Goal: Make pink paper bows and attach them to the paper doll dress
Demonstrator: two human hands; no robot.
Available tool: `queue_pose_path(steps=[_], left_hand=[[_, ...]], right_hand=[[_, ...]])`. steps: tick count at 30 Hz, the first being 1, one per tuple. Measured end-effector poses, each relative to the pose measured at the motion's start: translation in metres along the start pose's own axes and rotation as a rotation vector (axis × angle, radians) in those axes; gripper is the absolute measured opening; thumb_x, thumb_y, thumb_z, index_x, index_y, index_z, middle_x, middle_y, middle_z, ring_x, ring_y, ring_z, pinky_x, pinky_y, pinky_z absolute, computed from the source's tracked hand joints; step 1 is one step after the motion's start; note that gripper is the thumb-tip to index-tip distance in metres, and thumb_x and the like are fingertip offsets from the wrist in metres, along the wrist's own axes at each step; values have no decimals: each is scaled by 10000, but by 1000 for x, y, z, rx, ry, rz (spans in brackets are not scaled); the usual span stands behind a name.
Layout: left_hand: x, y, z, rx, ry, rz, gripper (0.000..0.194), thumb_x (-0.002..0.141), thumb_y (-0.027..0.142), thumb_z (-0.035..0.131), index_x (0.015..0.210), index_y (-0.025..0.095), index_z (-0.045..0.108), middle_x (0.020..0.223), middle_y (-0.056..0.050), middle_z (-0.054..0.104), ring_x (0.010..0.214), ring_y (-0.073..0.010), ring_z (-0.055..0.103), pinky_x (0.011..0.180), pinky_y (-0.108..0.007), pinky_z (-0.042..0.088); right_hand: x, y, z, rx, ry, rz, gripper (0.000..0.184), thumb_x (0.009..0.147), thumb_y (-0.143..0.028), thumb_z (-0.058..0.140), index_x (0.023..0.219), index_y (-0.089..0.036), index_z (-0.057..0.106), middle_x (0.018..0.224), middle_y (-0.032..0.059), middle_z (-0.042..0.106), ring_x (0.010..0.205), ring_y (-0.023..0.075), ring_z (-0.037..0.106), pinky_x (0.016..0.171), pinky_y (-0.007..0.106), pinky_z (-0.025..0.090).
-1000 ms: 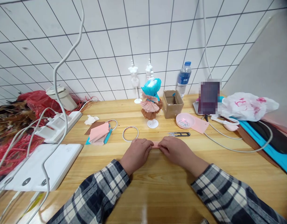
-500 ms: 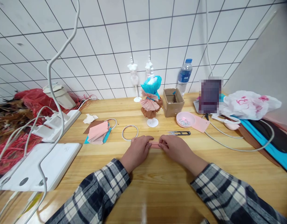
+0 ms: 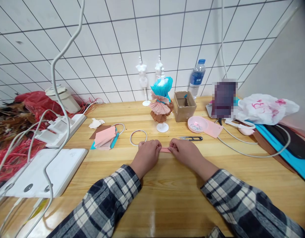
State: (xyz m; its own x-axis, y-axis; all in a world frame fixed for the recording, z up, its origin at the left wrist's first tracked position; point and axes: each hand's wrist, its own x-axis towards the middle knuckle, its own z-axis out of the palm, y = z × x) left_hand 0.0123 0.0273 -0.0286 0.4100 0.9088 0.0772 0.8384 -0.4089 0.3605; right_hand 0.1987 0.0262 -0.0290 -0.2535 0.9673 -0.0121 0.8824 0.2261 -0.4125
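Observation:
A narrow folded strip of pink crepe paper (image 3: 164, 150) is stretched level between my two hands, low over the wooden table. My left hand (image 3: 148, 155) is closed on its left end, fingers curled. Its right end is pinched in my right hand (image 3: 184, 152). Both ends are hidden by the fingers. Just beyond my left hand lies a ring of thin cord or wire (image 3: 138, 138). Small black thread snips (image 3: 191, 138) lie beyond my right hand. A small dress form (image 3: 161, 102) wearing blue, pink and brown pleated paper stands farther back.
Folded coloured paper (image 3: 105, 137) lies left. Behind are two bare white dress forms (image 3: 143, 79), a cardboard box (image 3: 184, 110), a water bottle (image 3: 197, 77) and a pink bowl of beads (image 3: 197, 124). A white cable (image 3: 53, 71) hangs at left over a white power bank (image 3: 43, 172).
My hands still hold the pink paper strip in nearly the same place. The fingers have shifted slightly, with the left ones more curled in. The whole view has moved a little.

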Motion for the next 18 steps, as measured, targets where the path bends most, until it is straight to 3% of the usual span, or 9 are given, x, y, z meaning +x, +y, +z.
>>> queue_pose_path(steps=[4, 9, 14, 18], left_hand=[[1, -1, 1, 64, 31, 0, 165, 934, 278, 436, 946, 205, 583, 935, -51, 657, 901, -223, 585, 806, -386, 363], [-1, -5, -2, 113, 66, 66, 131, 913, 277, 483, 888, 196, 584, 980, -65, 608, 944, -233, 541, 797, -370, 386], [-5, -9, -14, 23, -27, 189, 180, 940, 249, 421, 876, 193, 580, 860, -33, 660, 840, -191, 585, 882, -379, 388], [-8, -12, -23, -10, -13, 257, 194, 938, 238, 416, 889, 196, 599, 847, -16, 684, 810, -160, 608, 1043, -429, 295]], right_hand=[[1, -1, 1, -4, 24, 2, 68, 869, -289, 575, 872, -223, 589, 782, 5, 651, 726, 159, 574, 589, 255, 315], [0, 6, 3, -7, 102, -89, 38, 839, -217, 619, 860, -185, 617, 912, 49, 598, 869, 175, 558, 747, 273, 390], [-5, 15, -3, 159, 23, -162, 56, 814, -145, 591, 781, -178, 622, 880, 36, 601, 837, 155, 562, 739, 262, 406], [-8, 18, -7, 309, -63, -139, 155, 813, -177, 574, 951, -200, 642, 805, 1, 657, 706, 131, 579, 629, 241, 394]])
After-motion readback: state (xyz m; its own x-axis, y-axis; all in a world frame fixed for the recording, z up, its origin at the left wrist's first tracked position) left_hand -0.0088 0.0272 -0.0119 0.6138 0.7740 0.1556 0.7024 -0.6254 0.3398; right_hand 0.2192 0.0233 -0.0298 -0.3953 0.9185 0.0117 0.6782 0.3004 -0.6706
